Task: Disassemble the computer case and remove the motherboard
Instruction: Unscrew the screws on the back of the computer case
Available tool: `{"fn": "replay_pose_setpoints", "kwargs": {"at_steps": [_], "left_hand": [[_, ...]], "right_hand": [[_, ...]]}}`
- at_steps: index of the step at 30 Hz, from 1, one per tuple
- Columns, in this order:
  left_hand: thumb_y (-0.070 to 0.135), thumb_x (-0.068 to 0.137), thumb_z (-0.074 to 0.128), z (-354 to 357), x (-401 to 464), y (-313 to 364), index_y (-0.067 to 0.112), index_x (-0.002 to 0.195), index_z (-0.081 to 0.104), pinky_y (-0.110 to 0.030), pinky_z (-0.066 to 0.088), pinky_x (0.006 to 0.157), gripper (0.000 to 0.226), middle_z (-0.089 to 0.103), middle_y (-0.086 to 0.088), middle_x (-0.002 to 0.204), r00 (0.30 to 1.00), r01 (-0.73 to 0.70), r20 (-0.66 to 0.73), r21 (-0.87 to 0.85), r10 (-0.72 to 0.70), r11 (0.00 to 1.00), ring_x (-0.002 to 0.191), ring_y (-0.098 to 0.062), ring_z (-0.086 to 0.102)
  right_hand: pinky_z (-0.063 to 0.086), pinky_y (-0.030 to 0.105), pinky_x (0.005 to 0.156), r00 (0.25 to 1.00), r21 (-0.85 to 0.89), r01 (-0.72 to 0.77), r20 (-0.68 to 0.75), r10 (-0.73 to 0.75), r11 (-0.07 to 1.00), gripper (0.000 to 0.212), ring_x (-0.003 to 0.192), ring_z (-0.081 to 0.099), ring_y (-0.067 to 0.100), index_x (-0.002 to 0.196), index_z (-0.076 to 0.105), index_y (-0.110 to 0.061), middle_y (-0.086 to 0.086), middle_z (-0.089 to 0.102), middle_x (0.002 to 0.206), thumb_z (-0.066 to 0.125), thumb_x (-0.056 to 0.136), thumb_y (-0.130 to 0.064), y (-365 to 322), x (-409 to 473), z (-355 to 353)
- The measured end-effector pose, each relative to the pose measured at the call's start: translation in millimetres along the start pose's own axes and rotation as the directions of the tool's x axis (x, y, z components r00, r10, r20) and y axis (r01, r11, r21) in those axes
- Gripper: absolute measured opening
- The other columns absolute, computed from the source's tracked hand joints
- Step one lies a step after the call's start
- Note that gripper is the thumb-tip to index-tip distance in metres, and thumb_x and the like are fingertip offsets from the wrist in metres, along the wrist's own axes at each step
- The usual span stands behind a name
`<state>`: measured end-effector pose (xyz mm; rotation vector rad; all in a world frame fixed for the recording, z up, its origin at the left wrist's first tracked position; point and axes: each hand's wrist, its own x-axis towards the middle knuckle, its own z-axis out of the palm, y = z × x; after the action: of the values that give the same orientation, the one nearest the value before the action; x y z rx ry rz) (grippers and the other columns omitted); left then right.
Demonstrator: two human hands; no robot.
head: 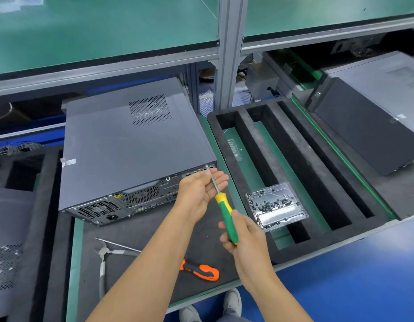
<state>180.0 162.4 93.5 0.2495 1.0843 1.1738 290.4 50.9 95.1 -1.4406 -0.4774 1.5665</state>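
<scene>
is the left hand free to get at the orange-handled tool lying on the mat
Probably yes: the left hand is open, only cupped under the screwdriver shaft, and the orange-handled tool lies uncovered on the mat below the forearms.

Right hand (244, 231) grips screwdriver (225, 214) at computer case (122, 145) corner.

Head-worn view, forward and down.
It looks steeply onto the workbench's (141, 233) near edge, close over both forearms.
</scene>
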Motion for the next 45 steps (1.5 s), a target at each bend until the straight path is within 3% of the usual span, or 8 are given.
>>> {"fn": "replay_pose_setpoints", "kwargs": {"at_steps": [7,10,15,23,27,31,40,45], "left_hand": [[0.000,0.087,0.068,3.0,0.2,0.1,-0.009,0.095,0.064,-0.032,0.059,0.063,0.013,0.073,-0.018,0.082,0.996,-0.060,-0.066,-0.046,0.056,0.997,0.081,-0.032,0.073],[-0.002,0.087,0.067,6.5,1.7,-1.2,-0.010,0.097,0.063,-0.032,0.059,0.062,0.013,0.073,-0.018,0.080,0.994,-0.055,-0.096,-0.071,0.048,0.996,0.081,-0.033,0.073],[-0.003,0.096,0.054,8.5,3.7,-2.4,-0.011,0.100,0.059,-0.035,0.060,0.063,0.011,0.073,-0.022,0.084,0.998,-0.039,-0.058,-0.131,0.032,0.991,0.083,-0.036,0.073],[0.006,0.091,0.065,3.6,-1.1,-4.0,-0.010,0.101,0.064,-0.031,0.059,0.064,0.018,0.073,-0.019,0.086,0.998,-0.053,-0.047,-0.026,0.052,0.998,0.083,-0.031,0.074],[0.001,0.094,0.058,7.0,0.6,-1.3,-0.011,0.102,0.061,-0.032,0.059,0.062,0.014,0.074,-0.019,0.084,0.998,-0.044,-0.040,-0.049,0.042,0.998,0.082,-0.032,0.074],[0.000,0.101,0.045,10.2,0.2,-2.0,-0.009,0.102,0.058,-0.032,0.060,0.062,0.017,0.074,-0.018,0.083,1.000,-0.016,-0.017,-0.095,0.014,0.995,0.080,-0.031,0.074],[0.002,0.095,0.057,5.6,-3.7,-2.4,-0.011,0.107,0.060,-0.033,0.060,0.067,0.018,0.073,-0.021,0.093,0.999,-0.030,-0.012,-0.101,0.029,0.994,0.089,-0.033,0.073],[-0.001,0.096,0.054,11.0,-0.8,-3.1,-0.011,0.103,0.059,-0.033,0.060,0.065,0.013,0.074,-0.019,0.085,0.999,-0.031,-0.016,-0.101,0.030,0.994,0.084,-0.033,0.073]], "right_hand": [[0.045,0.013,0.074,0.925,-0.322,0.348,-0.037,-0.379,0.880,0.029,0.092,0.058,0.001,0.103,0.059,-0.040,-0.016,0.059,0.099,0.075,0.084,-0.025,-0.2,-1.1,-0.6],[0.046,0.018,0.073,0.956,-0.224,0.271,-0.050,-0.289,0.936,0.032,0.085,0.060,0.002,0.106,0.057,-0.045,-0.015,0.061,0.100,0.077,0.081,-0.039,0.8,-4.3,-0.5],[0.048,0.025,0.049,0.981,0.356,-0.190,0.105,0.163,0.915,0.049,0.055,0.056,0.018,0.112,0.064,-0.011,0.023,0.070,0.093,0.046,0.096,-0.054,-5.5,-5.9,-0.5],[0.051,0.018,0.062,0.974,-0.111,0.212,-0.055,-0.219,0.971,0.012,0.064,0.056,0.000,0.097,0.068,-0.040,-0.011,0.064,0.086,0.067,0.089,-0.032,-3.7,-2.6,-3.2],[0.048,0.020,0.066,0.978,-0.015,0.201,-0.052,-0.202,0.979,0.022,0.069,0.055,0.002,0.105,0.063,-0.039,-0.010,0.059,0.089,0.072,0.085,-0.038,-5.4,-3.1,-2.0],[0.049,0.030,0.062,0.999,0.278,-0.041,0.032,0.033,0.960,0.046,0.063,0.057,0.018,0.110,0.067,-0.017,0.011,0.070,0.091,0.043,0.099,-0.054,-8.6,-1.7,-1.4],[0.048,0.016,0.069,0.961,-0.132,0.237,-0.112,-0.252,0.963,0.017,0.085,0.064,0.005,0.092,0.065,-0.039,-0.015,0.067,0.091,0.074,0.084,-0.026,-4.9,-3.4,-1.9],[0.048,0.025,0.072,0.986,0.071,0.146,-0.089,-0.139,0.987,0.025,0.082,0.062,0.005,0.104,0.063,-0.030,-0.010,0.067,0.096,0.069,0.085,-0.045,-6.7,-1.4,-2.8]]}}
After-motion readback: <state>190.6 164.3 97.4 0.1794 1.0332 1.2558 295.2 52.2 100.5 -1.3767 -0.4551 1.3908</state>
